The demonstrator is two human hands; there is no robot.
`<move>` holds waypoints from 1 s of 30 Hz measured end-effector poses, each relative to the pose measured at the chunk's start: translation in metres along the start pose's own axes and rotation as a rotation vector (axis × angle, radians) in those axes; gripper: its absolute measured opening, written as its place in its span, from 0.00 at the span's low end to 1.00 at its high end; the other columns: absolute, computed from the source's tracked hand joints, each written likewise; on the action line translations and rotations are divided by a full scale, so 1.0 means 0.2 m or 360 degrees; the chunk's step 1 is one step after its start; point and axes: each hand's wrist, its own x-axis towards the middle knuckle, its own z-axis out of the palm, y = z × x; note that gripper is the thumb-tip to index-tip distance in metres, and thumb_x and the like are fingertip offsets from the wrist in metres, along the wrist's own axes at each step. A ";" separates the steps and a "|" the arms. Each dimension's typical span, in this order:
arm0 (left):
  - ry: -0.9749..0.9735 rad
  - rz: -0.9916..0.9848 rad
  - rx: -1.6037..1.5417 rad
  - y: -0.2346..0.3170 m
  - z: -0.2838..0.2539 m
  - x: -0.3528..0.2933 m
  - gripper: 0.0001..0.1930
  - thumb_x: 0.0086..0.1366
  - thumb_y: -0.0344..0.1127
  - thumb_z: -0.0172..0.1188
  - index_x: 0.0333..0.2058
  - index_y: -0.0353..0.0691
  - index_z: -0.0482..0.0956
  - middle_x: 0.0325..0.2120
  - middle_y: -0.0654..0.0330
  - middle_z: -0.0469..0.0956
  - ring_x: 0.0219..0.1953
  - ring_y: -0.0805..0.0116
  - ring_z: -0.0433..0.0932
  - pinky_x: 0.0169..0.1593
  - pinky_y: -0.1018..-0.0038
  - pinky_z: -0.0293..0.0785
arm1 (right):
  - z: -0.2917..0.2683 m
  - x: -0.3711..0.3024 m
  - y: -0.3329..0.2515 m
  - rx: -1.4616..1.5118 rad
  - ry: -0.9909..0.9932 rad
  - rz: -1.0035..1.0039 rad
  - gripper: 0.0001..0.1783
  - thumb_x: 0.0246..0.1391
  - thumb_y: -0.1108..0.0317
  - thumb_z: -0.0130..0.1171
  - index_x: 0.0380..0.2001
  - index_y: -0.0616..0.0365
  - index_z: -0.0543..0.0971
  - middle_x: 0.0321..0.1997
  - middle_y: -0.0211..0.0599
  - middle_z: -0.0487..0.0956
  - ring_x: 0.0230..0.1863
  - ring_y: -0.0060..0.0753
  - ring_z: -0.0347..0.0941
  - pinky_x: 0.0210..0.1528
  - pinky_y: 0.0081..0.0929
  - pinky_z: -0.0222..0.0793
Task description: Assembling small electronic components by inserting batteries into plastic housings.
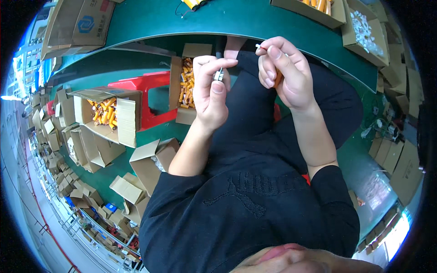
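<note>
My left hand is raised on the left, its thumb and fingers closed on a small silver-and-white block with a thin dark pin pointing up. Across from it, my right hand is closed around an orange-wrapped battery, mostly hidden by the fingers. A small white plug on a short red wire pokes out at its thumb and fingertips. The two hands are apart, above my lap and just short of the green bench; plug and block do not touch.
Open cartons of orange batteries stand at the left, one beside a red stool, another under the bench edge. On the bench's right are a carton of orange batteries and one of white plugs. A closed carton sits at far left.
</note>
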 end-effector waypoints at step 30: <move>-0.0212 0.0291 0.0490 0.08 0.01 0.01 0.30 0.78 0.58 0.41 0.59 0.37 0.77 0.45 0.56 0.62 0.42 0.67 0.62 0.44 0.73 0.64 | 0.06 -0.08 -0.01 0.0028 -0.0169 0.0036 0.04 0.60 0.74 0.59 0.34 0.60 0.83 0.30 0.32 0.79 0.23 0.17 0.65 0.24 0.14 0.61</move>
